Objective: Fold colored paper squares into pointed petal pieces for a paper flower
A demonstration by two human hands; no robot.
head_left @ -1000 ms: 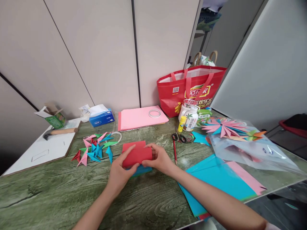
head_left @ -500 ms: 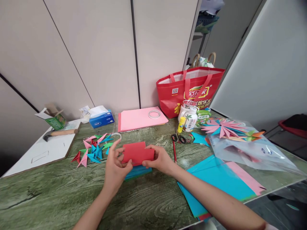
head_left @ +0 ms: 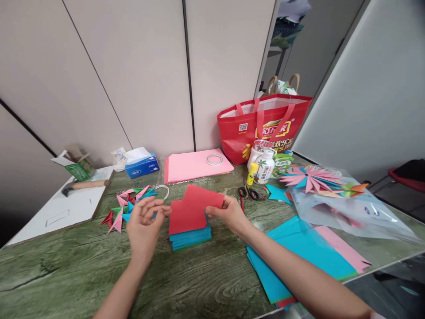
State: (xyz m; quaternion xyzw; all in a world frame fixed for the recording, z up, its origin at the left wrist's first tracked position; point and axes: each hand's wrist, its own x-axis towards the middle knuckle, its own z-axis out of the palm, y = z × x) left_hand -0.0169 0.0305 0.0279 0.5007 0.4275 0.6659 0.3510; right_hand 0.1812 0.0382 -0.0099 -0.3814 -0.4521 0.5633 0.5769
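Observation:
A red sheet of paper (head_left: 205,196) is tilted above a small stack of blue paper (head_left: 191,239), its right corner pinched between the thumb and fingers of my right hand (head_left: 232,214). Under it a second red square (head_left: 187,218) rests on the blue stack; whether the two red pieces are joined is hard to tell. My left hand (head_left: 146,223) is just left of the red square, fingers loosely bent and apart, with nothing visible in them. Behind that hand lie folded paper pieces (head_left: 117,219) in pink, red, blue and green, partly hidden by it.
Scissors (head_left: 248,192), a glue stick (head_left: 251,174) and a white bottle (head_left: 264,167) stand or lie behind my right hand. Large blue sheets (head_left: 300,257) lie at right, beside a plastic bag (head_left: 352,215). Pink paper (head_left: 191,166), a tissue pack (head_left: 142,166) and a hammer (head_left: 84,185) are farther back.
Both hands gripped the red paper before. My left hand has let go and moved left; my right hand has shifted right, tilting the upper red sheet and exposing the red square below.

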